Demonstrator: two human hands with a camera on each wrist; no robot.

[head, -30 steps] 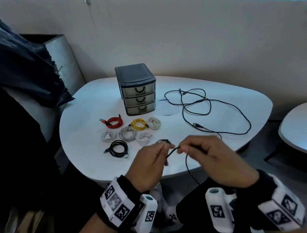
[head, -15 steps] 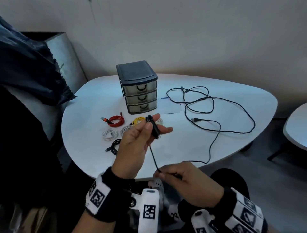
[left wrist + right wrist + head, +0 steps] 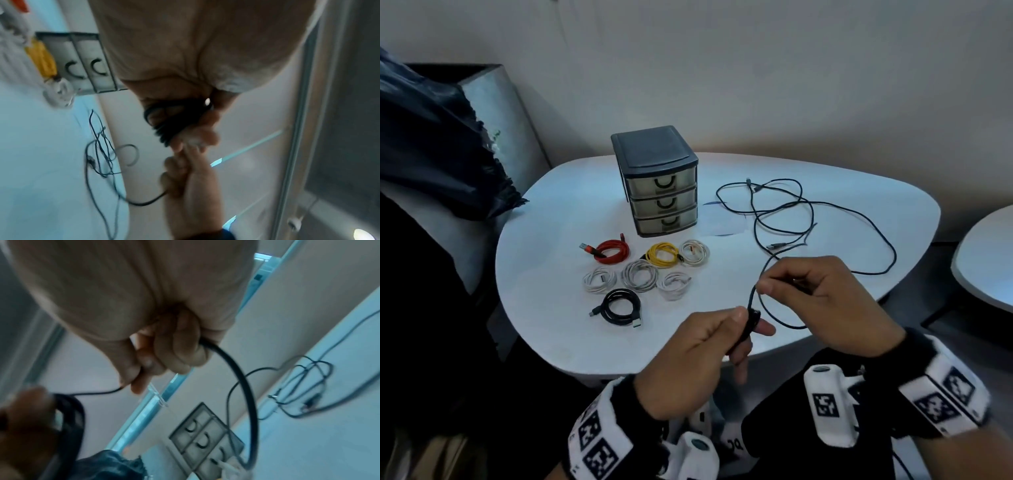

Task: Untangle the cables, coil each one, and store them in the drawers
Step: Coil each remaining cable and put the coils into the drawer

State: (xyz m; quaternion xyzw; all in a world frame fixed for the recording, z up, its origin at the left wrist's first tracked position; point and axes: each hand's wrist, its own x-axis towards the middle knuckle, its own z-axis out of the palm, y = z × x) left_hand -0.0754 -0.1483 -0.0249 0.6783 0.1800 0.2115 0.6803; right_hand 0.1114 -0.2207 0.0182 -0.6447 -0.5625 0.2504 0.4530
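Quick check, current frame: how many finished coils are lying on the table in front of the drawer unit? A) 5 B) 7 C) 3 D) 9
B: seven coils lie on the table by the drawer unit: red coil, yellow coil, four whitish coils and a black coil.

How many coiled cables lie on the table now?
7: red coil, yellow coil, four whitish coils, black coil, all before the drawers.
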